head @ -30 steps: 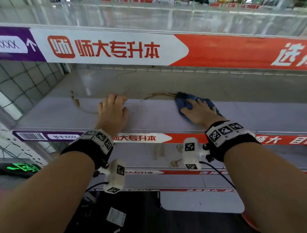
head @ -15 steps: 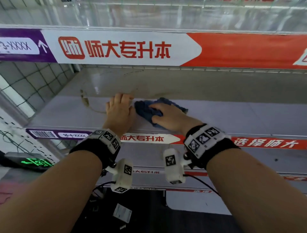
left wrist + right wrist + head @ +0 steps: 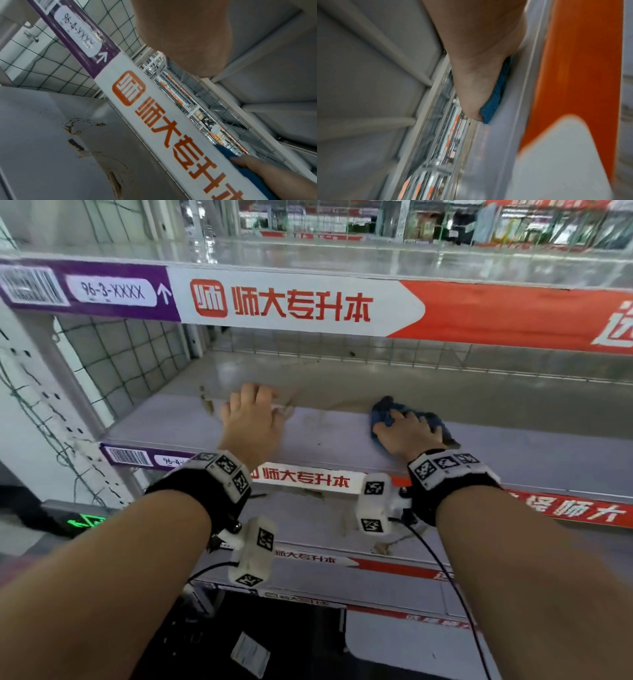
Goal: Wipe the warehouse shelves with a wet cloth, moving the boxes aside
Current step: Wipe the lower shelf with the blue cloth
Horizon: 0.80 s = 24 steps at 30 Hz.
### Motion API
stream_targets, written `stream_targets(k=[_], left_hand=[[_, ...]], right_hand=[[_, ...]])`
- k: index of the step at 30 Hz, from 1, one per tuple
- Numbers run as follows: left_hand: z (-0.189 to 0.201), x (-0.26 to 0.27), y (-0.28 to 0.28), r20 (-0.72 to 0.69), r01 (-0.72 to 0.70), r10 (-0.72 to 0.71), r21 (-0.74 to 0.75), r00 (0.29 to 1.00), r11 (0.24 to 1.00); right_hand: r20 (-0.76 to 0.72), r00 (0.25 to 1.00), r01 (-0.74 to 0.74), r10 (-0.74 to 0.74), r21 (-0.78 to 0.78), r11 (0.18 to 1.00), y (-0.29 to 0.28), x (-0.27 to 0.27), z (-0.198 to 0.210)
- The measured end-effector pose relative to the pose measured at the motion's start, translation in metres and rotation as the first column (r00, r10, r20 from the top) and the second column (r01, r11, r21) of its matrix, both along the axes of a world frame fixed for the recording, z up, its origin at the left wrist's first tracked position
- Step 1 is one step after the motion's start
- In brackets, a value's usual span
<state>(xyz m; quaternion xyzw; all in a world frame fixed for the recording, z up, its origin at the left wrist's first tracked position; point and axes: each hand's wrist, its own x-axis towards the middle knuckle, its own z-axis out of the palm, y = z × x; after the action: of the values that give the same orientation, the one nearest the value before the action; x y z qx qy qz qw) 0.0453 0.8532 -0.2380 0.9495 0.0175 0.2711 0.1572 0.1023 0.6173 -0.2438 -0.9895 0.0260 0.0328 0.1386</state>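
**Two hands on one shelf, one cloth at work**

While our left hand (image 3: pixel 251 419) lies flat on the grey shelf (image 3: pixel 329 440), fingers straight and holding nothing, our right hand (image 3: pixel 407 433) presses one blue cloth (image 3: pixel 385 410) down onto the same shelf, well to the right of the left hand. The right fingers spread over the crumpled cloth rather than closing round it, and the right wrist view shows the cloth (image 3: pixel 494 102) squeezed between the hand (image 3: pixel 474 75) and the shelf surface. We count one brown stain (image 3: pixel 207 402) just left of the left hand's fingers, and one faint brown streak (image 3: pixel 346 405) between the two hands. Two label strips carry barcodes: the upper one (image 3: pixel 113 290) reads 96-3-XXXX, the lower one (image 3: pixel 78 39) reads 96-4-XXXX. Green netting (image 3: pixel 113 361) covers the shelf's left side.
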Motion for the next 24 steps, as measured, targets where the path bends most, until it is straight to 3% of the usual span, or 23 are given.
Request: stream_targets(k=[5,9,12,15,19,22,24], left_hand=[[0.007,0.001,0.005,-0.037,-0.041,0.039,-0.053,0.999,0.998],[0.004,0.002,-0.003,-0.074,-0.082,0.075,-0.085,0.994,0.993],[-0.003,0.003,-0.014,-0.096,-0.048,0.041,-0.079,0.995,0.996],[-0.008,0.006,-0.017,-0.107,-0.038,0.032,-0.061,0.994,0.997],[-0.011,0.001,-0.013,-0.118,-0.038,0.034,-0.034,0.992,0.999],[-0.012,-0.003,-0.013,-0.110,-0.003,0.000,-0.026,0.994,1.000],[-0.010,-0.004,-0.014,-0.110,0.013,-0.015,-0.021,0.994,1.000]], right_hand=[[0.027,0.942,-0.334,0.334,0.009,0.942,0.085,-0.032,-0.007],[0.033,0.910,-0.412,0.412,-0.018,0.911,0.077,-0.029,-0.008],[0.042,0.943,-0.329,0.330,-0.034,0.944,0.042,-0.022,-0.013],[0.032,0.993,-0.112,0.114,-0.037,0.993,-0.012,-0.018,-0.014],[0.027,0.994,0.109,-0.109,0.002,0.994,-0.058,-0.027,-0.010],[0.094,0.989,0.117,-0.113,-0.038,0.992,-0.045,-0.044,-0.011],[0.122,0.992,-0.017,0.024,-0.058,0.998,-0.022,-0.052,-0.014]])
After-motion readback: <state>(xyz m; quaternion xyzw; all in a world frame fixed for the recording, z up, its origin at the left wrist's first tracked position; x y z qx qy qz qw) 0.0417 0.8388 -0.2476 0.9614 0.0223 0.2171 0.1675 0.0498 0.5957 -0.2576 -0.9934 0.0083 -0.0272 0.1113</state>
